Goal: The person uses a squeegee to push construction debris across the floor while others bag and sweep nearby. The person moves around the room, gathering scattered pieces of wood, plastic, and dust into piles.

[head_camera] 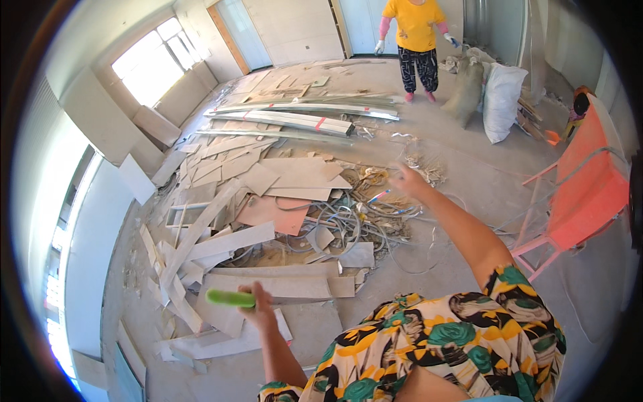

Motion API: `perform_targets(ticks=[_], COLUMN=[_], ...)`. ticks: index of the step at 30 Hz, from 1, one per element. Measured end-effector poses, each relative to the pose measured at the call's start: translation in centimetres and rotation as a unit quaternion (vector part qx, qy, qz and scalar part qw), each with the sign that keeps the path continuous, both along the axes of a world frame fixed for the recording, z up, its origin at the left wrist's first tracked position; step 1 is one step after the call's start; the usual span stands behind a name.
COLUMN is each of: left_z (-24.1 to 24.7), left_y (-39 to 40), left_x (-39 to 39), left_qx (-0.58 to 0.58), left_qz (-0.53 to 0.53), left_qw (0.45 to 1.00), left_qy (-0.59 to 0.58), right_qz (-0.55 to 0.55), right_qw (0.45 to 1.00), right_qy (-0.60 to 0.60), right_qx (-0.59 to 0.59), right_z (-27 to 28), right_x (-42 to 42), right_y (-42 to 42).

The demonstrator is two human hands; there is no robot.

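Note:
My left hand point(259, 305) is closed around a bright green object point(230, 298), blurred, perhaps a handle; its kind I cannot tell. Below it on the floor lie offcuts of pale board point(271, 284). My right hand point(409, 182) is stretched forward with a finger extended, apparently holding nothing. Beneath and left of that hand is a tangle of grey cable or conduit point(351, 226) among dusty scraps. A reddish board piece point(275, 213) lies by the tangle.
Long metal profiles point(296, 120) lie bundled beyond the board scraps. A person in a yellow top point(414, 30) and gloves stands at the back. Stuffed white sacks point(502, 100) stand at the back right. An orange-red wheelbarrow-like metal tub point(587, 186) stands at the right, near a trailing cable.

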State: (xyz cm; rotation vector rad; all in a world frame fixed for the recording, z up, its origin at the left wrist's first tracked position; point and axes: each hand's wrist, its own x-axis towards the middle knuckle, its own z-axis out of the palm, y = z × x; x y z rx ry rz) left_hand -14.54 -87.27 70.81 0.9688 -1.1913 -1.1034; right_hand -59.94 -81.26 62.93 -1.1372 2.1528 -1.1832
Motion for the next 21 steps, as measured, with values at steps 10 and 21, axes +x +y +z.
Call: perform_targets(ticks=[10, 21], left_z=[-0.9, -0.6], left_y=[2.3, 0.4], left_x=[7.3, 7.7], left_qx=[-0.089, -0.087], left_qz=[0.096, 0.075], left_qw=[0.991, 0.993], left_qy=[0.019, 0.035], right_qz=[-0.015, 0.027], right_qw=[0.979, 0.973], right_qy=[0.143, 0.134], right_qx=[0.141, 0.185], right_z=[3.8, 4.7], right_x=[0.6, 2.2], right_y=[-11.3, -10.2])
